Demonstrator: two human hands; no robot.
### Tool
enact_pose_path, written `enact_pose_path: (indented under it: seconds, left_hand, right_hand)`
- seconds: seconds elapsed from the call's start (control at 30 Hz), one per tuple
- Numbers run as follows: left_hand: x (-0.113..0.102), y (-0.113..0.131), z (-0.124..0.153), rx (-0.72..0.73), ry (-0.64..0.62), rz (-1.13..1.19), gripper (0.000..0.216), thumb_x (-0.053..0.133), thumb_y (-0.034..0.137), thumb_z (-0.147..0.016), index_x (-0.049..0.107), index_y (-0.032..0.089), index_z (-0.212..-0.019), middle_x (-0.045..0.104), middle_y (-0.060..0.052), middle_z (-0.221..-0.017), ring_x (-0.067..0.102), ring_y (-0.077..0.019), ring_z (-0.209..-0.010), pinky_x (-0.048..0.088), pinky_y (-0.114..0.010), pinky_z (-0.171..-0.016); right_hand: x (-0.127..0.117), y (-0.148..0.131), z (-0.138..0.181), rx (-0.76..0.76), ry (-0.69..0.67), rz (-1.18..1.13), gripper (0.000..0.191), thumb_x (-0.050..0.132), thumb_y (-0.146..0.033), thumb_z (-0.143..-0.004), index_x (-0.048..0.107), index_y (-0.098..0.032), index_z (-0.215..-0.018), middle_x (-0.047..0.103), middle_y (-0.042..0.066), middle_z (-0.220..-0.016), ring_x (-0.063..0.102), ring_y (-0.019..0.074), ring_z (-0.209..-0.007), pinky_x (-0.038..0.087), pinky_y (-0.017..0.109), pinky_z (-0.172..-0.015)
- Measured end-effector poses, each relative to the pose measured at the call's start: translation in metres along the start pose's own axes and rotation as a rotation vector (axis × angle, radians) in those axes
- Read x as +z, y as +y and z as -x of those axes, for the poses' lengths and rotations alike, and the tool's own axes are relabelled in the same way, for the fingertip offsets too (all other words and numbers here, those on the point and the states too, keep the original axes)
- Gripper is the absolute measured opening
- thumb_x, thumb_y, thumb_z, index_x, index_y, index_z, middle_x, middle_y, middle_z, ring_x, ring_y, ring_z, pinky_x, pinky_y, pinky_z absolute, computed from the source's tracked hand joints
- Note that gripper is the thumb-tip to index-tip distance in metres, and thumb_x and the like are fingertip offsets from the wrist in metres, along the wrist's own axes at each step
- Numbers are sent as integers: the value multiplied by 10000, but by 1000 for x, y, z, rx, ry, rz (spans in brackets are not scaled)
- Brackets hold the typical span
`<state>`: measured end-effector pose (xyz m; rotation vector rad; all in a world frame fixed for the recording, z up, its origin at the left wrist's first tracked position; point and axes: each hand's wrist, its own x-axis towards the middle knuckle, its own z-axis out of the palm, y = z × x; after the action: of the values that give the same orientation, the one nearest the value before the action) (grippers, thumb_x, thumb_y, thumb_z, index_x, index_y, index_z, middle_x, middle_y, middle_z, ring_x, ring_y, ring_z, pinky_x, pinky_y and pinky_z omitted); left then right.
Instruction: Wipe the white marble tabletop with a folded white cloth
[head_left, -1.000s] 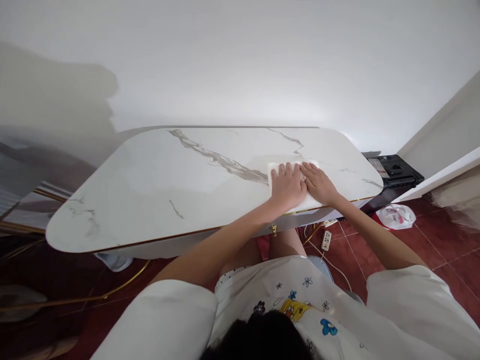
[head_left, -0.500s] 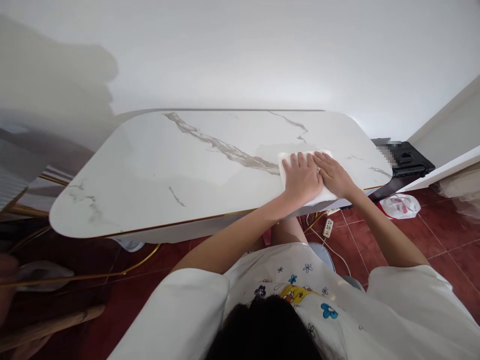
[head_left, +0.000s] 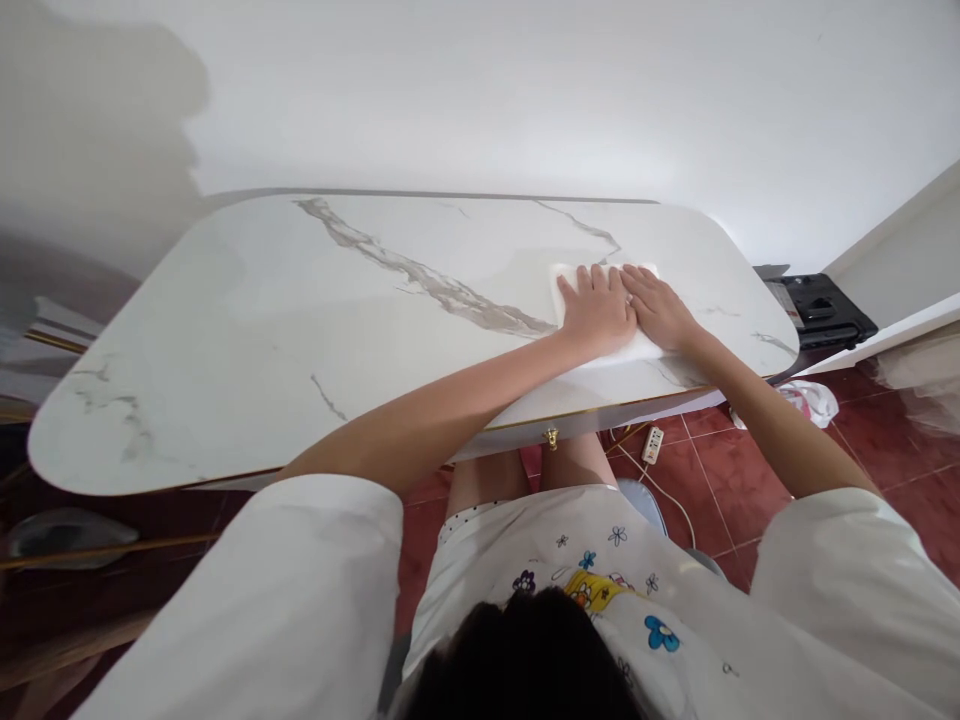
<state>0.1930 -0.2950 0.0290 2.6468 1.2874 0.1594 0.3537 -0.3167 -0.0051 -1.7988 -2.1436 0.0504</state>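
A folded white cloth (head_left: 643, 349) lies on the marble-patterned tabletop (head_left: 232, 310), right of its middle. My left hand (head_left: 598, 312) presses flat on the cloth with its fingers spread and stretched toward the wall. Beside it, my right hand (head_left: 660, 308) also lies flat on the cloth, fingers straight and close together. The two hands touch along their inner sides. Much of the cloth is hidden beneath them; its upper corners and lower edge show. Whether it is fabric or thick paper I cannot make out.
A white wall (head_left: 465, 100) stands right behind the table. A small gold knob (head_left: 552, 438) sits on the table's front. To the right are a black case-like object (head_left: 832, 310) and a white plastic bag (head_left: 816, 402). A power strip (head_left: 653, 445) with a cord lies on the red tiles.
Both hands and the cloth have slid together a little away from me, toward the wall. The view has shifted slightly, and the gold knob now shows clearly.
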Motion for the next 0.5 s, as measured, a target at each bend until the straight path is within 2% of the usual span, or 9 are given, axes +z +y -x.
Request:
enact_pose_path:
  seconds: [0.33,0.5]
  left_hand:
    - [2,-27,-73,-36,65,27,601,206,371,-988,223,183,-1558,265,-127,-1614,169,-336,-1496,98,-607,-1194]
    - [4,-40,-103,-51,80,28,606,198,360,-978,241,157,-1547,280,-149,-1603,166,-348,-1494,94,-616,-1187]
  right_hand:
    - [12,39,-76,-67,15,11,601,177,-483,-1011,396,-215,-1503,467,60,-1524,356,319,-1437,250,582,-1200]
    - [14,48,-107,-24,-25,19,593,198,-503,-1010,393,-238,-1503,451,28,-1537,342,326,-1440,241,561,-1211]
